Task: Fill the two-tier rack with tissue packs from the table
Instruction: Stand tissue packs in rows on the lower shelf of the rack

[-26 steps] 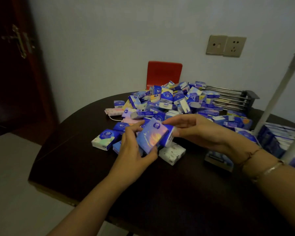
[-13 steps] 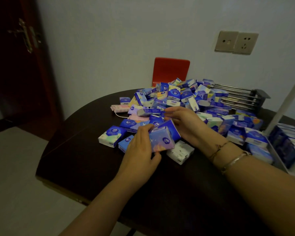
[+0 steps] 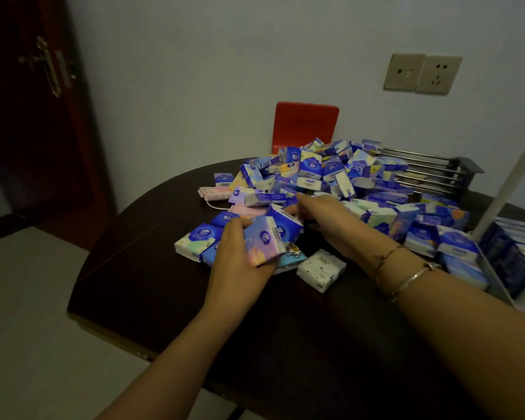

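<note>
The dark round tabletop (image 3: pixel 170 298) carries a loose heap of tissue packs (image 3: pixel 331 177) toward its far side, most likely tipped out in bulk so that packs can be drawn off the near edge a few at a time. At the right edge of the view stands the two-tier rack (image 3: pixel 497 280), white-framed, with rows of packs already standing in the part that shows; it sits just beside the heap, so the carry from pile to shelf looks short. How full the rack is overall cannot be judged, since most of it lies out of frame.

The left hand (image 3: pixel 240 265) grasps a purple pack (image 3: pixel 262 245) at the near edge of the heap, thumb under its lower corner and fingers behind, holding it tilted on edge just above the tabletop. A blue pack (image 3: pixel 285 227) leans against it from behind. The right hand (image 3: pixel 319 213), wrist in two bangles, reaches into the heap on the far side of that blue pack; its fingers curl there, but whether they actually pinch it or only touch is hidden. The two hands seem to be gathering packs into a small stack, the better to carry several across at once.

A white patterned pack (image 3: pixel 321 269) lies flat and apart, just right of the left hand.
</note>
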### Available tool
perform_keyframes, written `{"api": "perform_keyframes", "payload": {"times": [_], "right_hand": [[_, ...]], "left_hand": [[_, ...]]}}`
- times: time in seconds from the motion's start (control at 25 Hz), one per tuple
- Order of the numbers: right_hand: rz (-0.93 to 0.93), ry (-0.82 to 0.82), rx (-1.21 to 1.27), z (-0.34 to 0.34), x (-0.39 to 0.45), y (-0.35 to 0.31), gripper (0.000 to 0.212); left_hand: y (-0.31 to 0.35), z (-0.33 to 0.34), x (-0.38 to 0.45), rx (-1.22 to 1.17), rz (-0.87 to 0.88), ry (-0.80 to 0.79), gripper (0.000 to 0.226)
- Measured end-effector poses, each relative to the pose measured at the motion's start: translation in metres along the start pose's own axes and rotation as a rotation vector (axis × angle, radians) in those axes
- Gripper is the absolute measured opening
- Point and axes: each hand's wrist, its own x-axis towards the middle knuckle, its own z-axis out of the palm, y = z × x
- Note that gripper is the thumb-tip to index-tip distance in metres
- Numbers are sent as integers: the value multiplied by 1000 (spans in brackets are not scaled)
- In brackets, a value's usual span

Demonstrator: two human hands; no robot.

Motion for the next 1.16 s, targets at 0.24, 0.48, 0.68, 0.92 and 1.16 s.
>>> {"api": "perform_keyframes", "payload": {"times": [0.24, 0.48, 0.68, 0.92, 1.16], "right_hand": [[-255, 13, 64, -50, -77, -5, 24], [-409, -3, -49, -99, -158, 11, 37], [-406, 126, -142, -152, -222, 24, 66], [-319, 356, -65, -211, -267, 55, 51], [-278, 450, 139, -251, -279, 70, 51]], "left_hand": [[19, 6, -18, 64, 182, -154, 49], [91, 48, -48, -218, 177, -254, 50], [158, 93, -75, -246, 171, -415, 56], [207, 145, -104, -57, 296, -590, 85], [233, 184, -121, -126, 376, -573, 58]]}}
